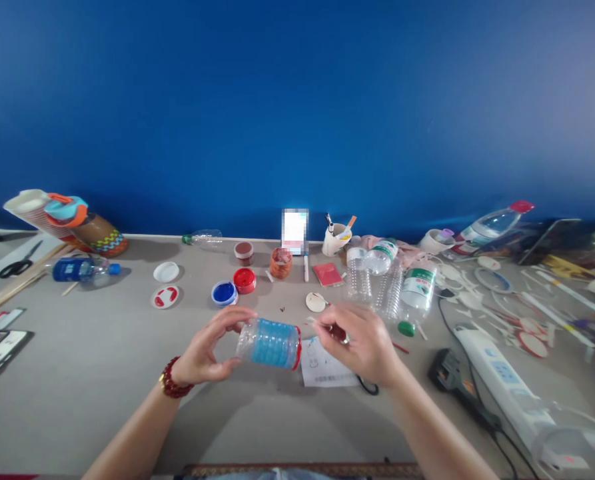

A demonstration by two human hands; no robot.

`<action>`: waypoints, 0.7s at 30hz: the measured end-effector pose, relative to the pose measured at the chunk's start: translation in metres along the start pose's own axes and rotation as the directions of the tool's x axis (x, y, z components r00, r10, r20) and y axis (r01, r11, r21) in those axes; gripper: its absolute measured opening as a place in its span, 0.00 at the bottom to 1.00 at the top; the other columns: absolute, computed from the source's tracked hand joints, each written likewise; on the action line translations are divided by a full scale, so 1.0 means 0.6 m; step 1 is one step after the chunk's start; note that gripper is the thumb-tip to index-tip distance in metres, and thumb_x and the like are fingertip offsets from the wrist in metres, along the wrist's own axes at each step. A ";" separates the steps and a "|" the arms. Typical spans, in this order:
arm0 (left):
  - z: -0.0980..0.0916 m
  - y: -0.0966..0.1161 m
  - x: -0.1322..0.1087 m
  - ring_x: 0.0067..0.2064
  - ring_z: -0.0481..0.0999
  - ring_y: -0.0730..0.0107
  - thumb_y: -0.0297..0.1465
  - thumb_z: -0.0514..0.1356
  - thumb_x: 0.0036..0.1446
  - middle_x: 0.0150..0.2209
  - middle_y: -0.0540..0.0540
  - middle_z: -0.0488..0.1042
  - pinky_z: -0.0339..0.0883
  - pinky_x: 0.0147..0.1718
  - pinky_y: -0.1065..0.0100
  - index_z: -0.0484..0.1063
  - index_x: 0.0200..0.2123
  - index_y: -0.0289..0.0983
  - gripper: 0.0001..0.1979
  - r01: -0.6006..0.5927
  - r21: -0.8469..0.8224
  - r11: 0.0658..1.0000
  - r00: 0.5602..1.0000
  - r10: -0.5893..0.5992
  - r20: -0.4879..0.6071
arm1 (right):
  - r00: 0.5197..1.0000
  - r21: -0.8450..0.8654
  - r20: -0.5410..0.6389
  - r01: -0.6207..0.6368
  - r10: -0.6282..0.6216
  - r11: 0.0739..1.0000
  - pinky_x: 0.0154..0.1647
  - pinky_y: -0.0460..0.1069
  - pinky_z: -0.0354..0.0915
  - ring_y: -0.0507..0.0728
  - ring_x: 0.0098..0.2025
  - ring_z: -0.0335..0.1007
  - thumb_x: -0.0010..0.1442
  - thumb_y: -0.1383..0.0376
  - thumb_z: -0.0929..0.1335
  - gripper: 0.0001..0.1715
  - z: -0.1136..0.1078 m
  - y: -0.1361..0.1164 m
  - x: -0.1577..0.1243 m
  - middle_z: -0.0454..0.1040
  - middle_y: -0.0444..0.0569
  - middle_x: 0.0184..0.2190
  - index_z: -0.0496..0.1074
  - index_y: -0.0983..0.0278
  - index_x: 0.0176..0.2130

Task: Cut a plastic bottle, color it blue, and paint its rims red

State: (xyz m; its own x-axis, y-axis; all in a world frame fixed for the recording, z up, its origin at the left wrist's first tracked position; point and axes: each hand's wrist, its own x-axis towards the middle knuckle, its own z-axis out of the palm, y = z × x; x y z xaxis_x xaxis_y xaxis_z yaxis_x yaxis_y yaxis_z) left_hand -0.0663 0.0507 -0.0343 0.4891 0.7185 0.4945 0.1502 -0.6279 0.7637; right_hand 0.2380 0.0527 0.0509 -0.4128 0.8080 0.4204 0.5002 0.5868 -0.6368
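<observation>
Near the middle, a cut clear bottle (276, 343) with a blue-painted body and a red rim lies sideways in the air. My left hand (212, 347) grips its clear end between thumb and fingers, and a red bead bracelet is on that wrist. Beside the red rim, my right hand (360, 337) is closed round something small and dark, too blurred to make out. Under the right hand lies a white paper (322, 367) with a sketch. Open jars of blue paint (224, 293) and red paint (244, 281) stand beyond the bottle.
Clear bottles (420, 287) and a power strip (497, 367) are on the right, with a black glue gun (457, 383). A cup of brushes (335, 241) stands at the back. On the left are scissors (17, 267), a blue-labelled bottle (77, 269) and paint-smeared lid (165, 297).
</observation>
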 end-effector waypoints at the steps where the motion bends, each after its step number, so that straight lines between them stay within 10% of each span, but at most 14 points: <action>1: 0.000 -0.001 -0.001 0.57 0.70 0.48 0.39 0.62 0.59 0.55 0.32 0.71 0.73 0.46 0.55 0.63 0.61 0.39 0.28 -0.004 0.001 1.000 1.000 0.004 -0.012 | 0.999 -0.039 0.002 0.053 -0.053 0.998 0.27 0.48 0.58 0.50 0.22 0.60 0.62 0.69 0.66 0.10 0.002 -0.003 -0.002 0.69 0.42 0.21 0.69 0.60 0.28; 21: 0.001 -0.003 -0.005 0.55 0.70 0.48 0.41 0.61 0.59 0.53 0.33 0.70 0.73 0.46 0.52 0.64 0.60 0.40 0.28 -0.034 0.016 0.999 0.997 0.035 -0.074 | 0.954 -0.206 -0.007 0.293 -0.301 0.934 0.26 0.48 0.58 0.52 0.22 0.60 0.61 0.74 0.65 0.11 0.024 0.008 -0.027 0.72 0.45 0.21 0.72 0.60 0.32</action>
State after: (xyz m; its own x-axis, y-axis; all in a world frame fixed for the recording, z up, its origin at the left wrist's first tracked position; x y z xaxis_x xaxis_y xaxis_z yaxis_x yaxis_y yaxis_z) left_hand -0.0676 0.0496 -0.0372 0.4288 0.7162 0.5506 0.1470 -0.6567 0.7397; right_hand 0.2361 0.0416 0.0316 -0.5387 0.5945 0.5970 0.5028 0.7954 -0.3385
